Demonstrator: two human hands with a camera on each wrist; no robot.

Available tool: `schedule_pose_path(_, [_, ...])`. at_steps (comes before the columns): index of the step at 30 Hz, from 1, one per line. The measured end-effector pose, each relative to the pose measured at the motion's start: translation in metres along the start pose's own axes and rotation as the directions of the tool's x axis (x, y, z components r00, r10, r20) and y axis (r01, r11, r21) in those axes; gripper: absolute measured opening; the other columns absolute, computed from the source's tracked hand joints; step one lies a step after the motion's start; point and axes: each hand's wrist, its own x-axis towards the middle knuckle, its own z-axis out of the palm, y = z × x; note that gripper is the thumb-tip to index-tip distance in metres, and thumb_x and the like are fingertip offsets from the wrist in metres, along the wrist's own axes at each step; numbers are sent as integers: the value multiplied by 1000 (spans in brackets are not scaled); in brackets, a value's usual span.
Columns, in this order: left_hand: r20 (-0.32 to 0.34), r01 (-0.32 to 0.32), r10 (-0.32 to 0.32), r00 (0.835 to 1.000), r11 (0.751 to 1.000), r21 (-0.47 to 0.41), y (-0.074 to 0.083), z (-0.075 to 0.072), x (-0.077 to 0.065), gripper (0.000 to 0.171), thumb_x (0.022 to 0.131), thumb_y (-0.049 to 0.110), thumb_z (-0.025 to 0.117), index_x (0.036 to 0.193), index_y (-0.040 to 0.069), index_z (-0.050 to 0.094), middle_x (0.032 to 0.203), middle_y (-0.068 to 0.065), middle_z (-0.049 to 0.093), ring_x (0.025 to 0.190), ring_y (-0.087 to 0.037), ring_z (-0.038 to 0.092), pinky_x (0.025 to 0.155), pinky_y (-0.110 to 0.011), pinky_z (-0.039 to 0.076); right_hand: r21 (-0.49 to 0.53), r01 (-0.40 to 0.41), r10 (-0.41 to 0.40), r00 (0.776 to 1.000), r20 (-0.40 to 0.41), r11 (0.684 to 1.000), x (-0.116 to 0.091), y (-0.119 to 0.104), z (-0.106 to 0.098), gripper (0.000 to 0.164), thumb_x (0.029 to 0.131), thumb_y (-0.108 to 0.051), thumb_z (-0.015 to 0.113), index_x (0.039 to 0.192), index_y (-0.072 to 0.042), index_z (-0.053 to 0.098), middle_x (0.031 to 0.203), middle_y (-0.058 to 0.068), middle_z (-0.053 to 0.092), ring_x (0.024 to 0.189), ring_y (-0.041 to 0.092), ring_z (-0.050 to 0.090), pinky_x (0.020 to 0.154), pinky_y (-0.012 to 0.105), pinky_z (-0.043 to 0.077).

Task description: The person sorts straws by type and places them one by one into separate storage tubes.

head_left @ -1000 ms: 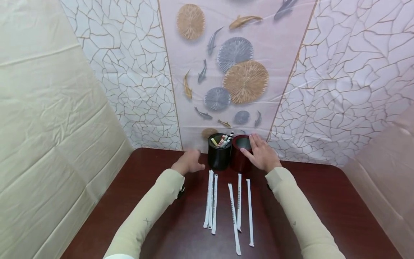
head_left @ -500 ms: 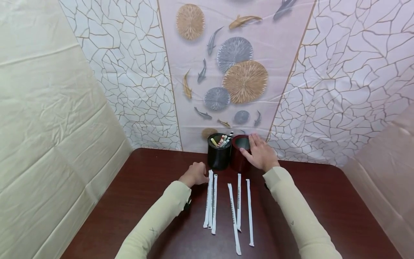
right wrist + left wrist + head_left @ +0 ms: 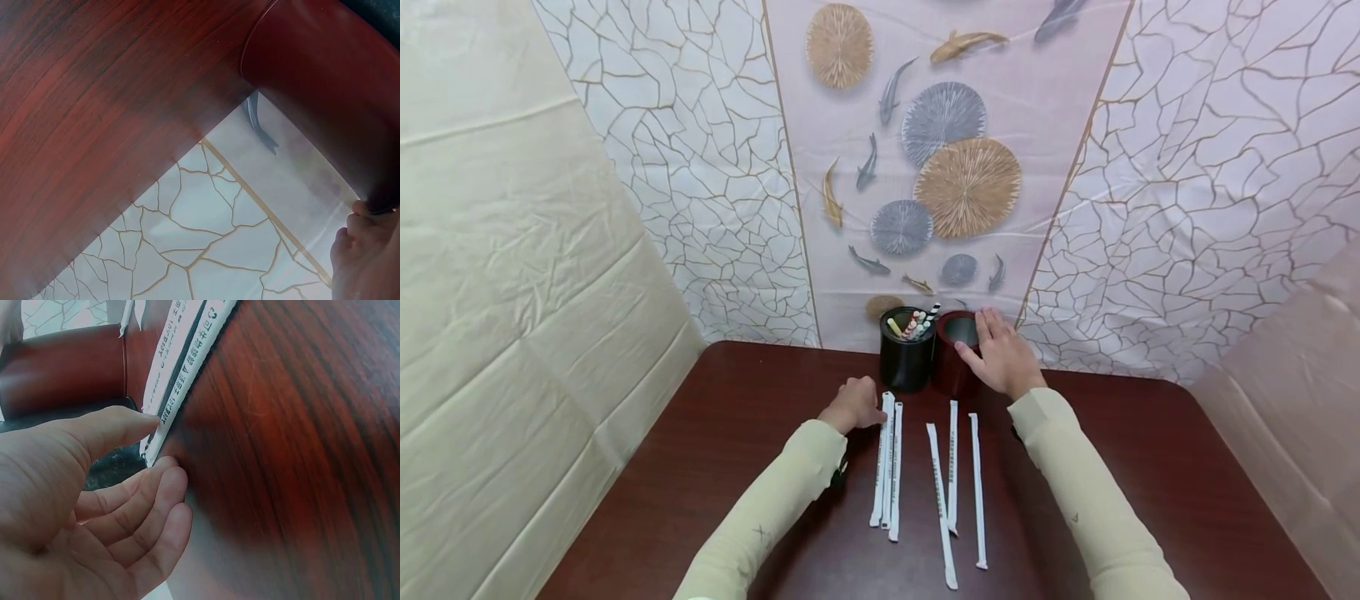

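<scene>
My left hand [image 3: 853,404] is by the upper end of the left group of paper-wrapped straws [image 3: 877,467]. In the left wrist view, its thumb touches the edge of the nearest wrapped straw [image 3: 200,359], and the bent fingers lie beside the straw's end, a gap between thumb and fingertips. The straws lie flat on the table. My right hand [image 3: 1003,358] rests against the right side of a dark red cylindrical holder [image 3: 953,379], fingers extended at the rim and thumb across its front. In the right wrist view, only some fingers [image 3: 362,234] show at the holder's rim [image 3: 382,203].
A black cylindrical holder [image 3: 906,367] with several colored and striped straws [image 3: 913,325] stands left of the red one, close beside it. Several wrapped straws [image 3: 977,492] lie on the right part of the dark wooden table [image 3: 1075,467]. Patterned cloth [image 3: 737,167] hangs behind.
My left hand has come down and right from beside the black holder to the upper ends of the left straws, staying there the last half second. My right hand has stayed at the red holder.
</scene>
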Motion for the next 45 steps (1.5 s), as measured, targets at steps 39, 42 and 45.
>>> schedule_pose_path(39, [10, 149, -149, 989, 982, -119, 26, -29, -26, 23, 95, 25, 77, 87, 5, 67, 67, -3, 72, 69, -22, 66, 60, -30, 50, 5, -6, 5, 1000, 17, 1000, -2, -2, -2, 90, 110, -62, 34, 164, 9, 23, 173, 29, 21, 163, 44, 19, 132, 56, 23])
schedule_pose_path(42, [-11, 134, -136, 991, 982, -130, 27, -38, -29, 23, 96, 25, 76, 85, 5, 70, 67, -3, 73, 68, -21, 67, 61, -30, 50, 8, -8, 8, 1000, 22, 1000, -2, -1, -3, 90, 110, -62, 34, 164, 9, 23, 173, 29, 21, 163, 44, 19, 132, 56, 23])
schedule_pose_path(45, [-46, 114, -122, 992, 984, -140, 27, -48, -30, 23, 95, 24, 76, 83, 5, 71, 67, -5, 74, 68, -21, 68, 63, -30, 50, 8, -9, 8, 1000, 24, 1000, -1, -1, -3, 89, 110, -62, 33, 164, 9, 23, 173, 29, 20, 163, 44, 19, 132, 57, 23])
